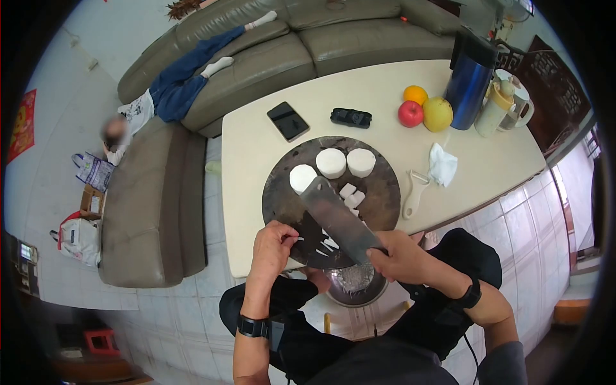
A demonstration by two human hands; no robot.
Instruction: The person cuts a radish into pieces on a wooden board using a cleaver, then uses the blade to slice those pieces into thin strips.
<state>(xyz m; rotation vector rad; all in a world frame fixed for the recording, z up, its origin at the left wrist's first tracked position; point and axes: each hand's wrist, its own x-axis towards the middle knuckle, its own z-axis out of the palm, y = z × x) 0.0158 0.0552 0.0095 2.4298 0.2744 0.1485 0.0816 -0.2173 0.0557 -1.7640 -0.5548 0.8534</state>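
My right hand [399, 255] is closed around the handle of a broad cleaver [340, 221], whose blade lies slanted over a dark round board [282, 186]. My left hand [276, 245] is pinched at the board's left front edge, with a small white strip [298, 239] at its fingertips. Thin white strips [329, 244] lie on the board between my left hand and the blade. Three thick white round pieces [330, 163] stand at the back of the board. Right of the blade are several small white blocks [354, 199], some partly hidden by it.
Below the board's front edge, a metal bowl [351, 285] holds white shreds. On the table [247, 154] are a phone [288, 121], a black case [351, 117], fruit [410, 113], a blue flask [470, 83] and a peeler [416, 192]. A person [183, 83] lies on the sofa.
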